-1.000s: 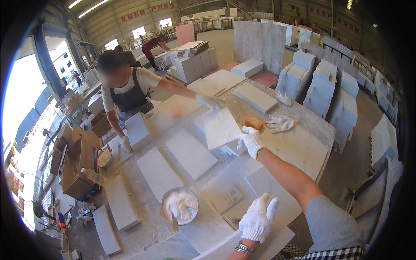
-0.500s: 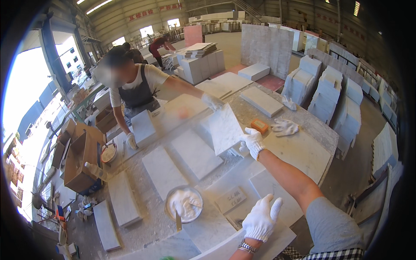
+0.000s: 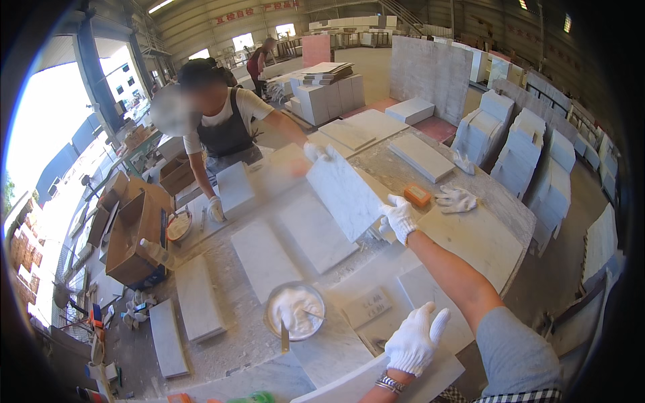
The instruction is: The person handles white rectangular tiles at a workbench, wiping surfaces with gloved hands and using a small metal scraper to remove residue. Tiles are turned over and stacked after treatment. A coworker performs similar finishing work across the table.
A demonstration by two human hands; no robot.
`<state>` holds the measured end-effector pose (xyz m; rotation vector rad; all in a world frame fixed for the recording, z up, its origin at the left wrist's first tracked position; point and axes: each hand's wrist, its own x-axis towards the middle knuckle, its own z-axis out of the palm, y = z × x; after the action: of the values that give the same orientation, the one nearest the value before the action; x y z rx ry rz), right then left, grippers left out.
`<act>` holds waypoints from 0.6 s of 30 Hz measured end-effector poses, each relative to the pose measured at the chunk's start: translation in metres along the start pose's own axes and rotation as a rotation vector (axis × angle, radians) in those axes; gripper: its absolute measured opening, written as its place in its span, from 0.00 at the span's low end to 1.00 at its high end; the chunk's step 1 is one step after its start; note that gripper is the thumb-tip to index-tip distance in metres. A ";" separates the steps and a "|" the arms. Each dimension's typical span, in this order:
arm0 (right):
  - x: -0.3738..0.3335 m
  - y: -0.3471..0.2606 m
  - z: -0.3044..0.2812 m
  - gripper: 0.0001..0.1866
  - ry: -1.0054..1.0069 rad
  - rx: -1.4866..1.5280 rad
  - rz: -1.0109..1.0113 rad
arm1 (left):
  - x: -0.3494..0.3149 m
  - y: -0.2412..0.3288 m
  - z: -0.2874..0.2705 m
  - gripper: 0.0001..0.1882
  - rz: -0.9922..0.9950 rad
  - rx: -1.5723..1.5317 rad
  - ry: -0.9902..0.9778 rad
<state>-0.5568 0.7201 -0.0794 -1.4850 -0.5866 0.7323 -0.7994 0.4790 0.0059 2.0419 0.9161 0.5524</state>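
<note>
An open cardboard box (image 3: 154, 225) stands at left. Background: an upright grey panel (image 3: 428, 80), left of stacked white slabs (image 3: 478, 134).

Two of the wearer's gloved hands are counted — the right hand (image 3: 401, 220) right of centre, the left hand (image 3: 411, 344) at the lower right — and two co-worker's hands (image 3: 317, 152) in the upper middle and at the left. One tilted slab (image 3: 344, 193) is seen at the centre, with two flat slabs (image 3: 267, 258) to its lower left. Two bowls (image 3: 267, 317), one plastic bottle (image 3: 156, 254) and one orange box (image 3: 418, 195) are found. Three block stacks (image 3: 478, 127) are shown at the upper right.
</note>
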 end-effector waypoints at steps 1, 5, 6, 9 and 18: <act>0.005 -0.005 0.006 0.37 -0.016 -0.019 -0.042 | 0.000 0.000 0.000 0.24 -0.007 -0.001 -0.005; 0.012 -0.032 0.031 0.37 -0.111 -0.128 -0.221 | 0.000 0.000 0.000 0.25 -0.005 0.004 0.011; 0.007 -0.040 0.034 0.36 -0.140 -0.148 -0.220 | 0.000 0.000 0.000 0.25 -0.001 0.009 0.009; -0.023 -0.065 0.038 0.33 -0.311 -0.111 -0.133 | 0.000 -0.001 0.001 0.25 0.000 0.019 0.011; -0.188 -0.077 -0.081 0.26 -0.379 -0.110 0.013 | 0.002 -0.004 0.003 0.25 0.016 -0.012 0.021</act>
<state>-0.6146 0.5302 0.0125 -1.4600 -0.9165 1.0160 -0.7984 0.4806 0.0011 2.0383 0.9071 0.5877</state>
